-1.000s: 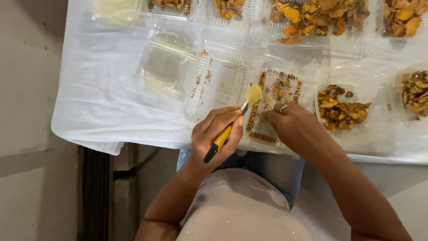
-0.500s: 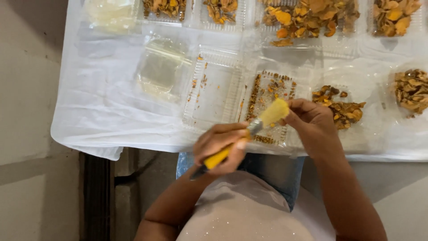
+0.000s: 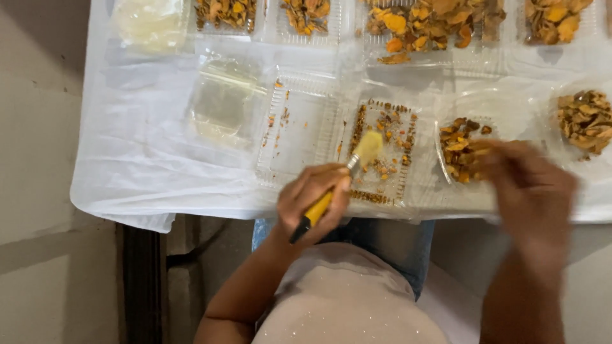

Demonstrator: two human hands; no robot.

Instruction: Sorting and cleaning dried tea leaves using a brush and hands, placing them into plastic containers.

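My left hand (image 3: 311, 196) grips a small brush (image 3: 357, 159) by its yellow handle. The pale yellow bristles rest over an open clear plastic clamshell box (image 3: 299, 130) whose right half holds scattered orange-brown crumbs. My right hand (image 3: 530, 191) is blurred with motion. It hovers at the table's near edge, just right of a round clear dish (image 3: 454, 113) filled with orange-brown dried pieces. Whether it holds anything is lost in the blur.
A white plastic sheet (image 3: 140, 165) covers the table. Several clear trays of orange-brown pieces (image 3: 427, 22) line the far edge. Another round dish (image 3: 583, 118) sits at the right, and empty clear containers (image 3: 223, 102) stand at the left. My lap is below the near edge.
My right hand has left the clamshell box and swung right to beside the round dish. The brush has dipped back toward the box's crumbs.
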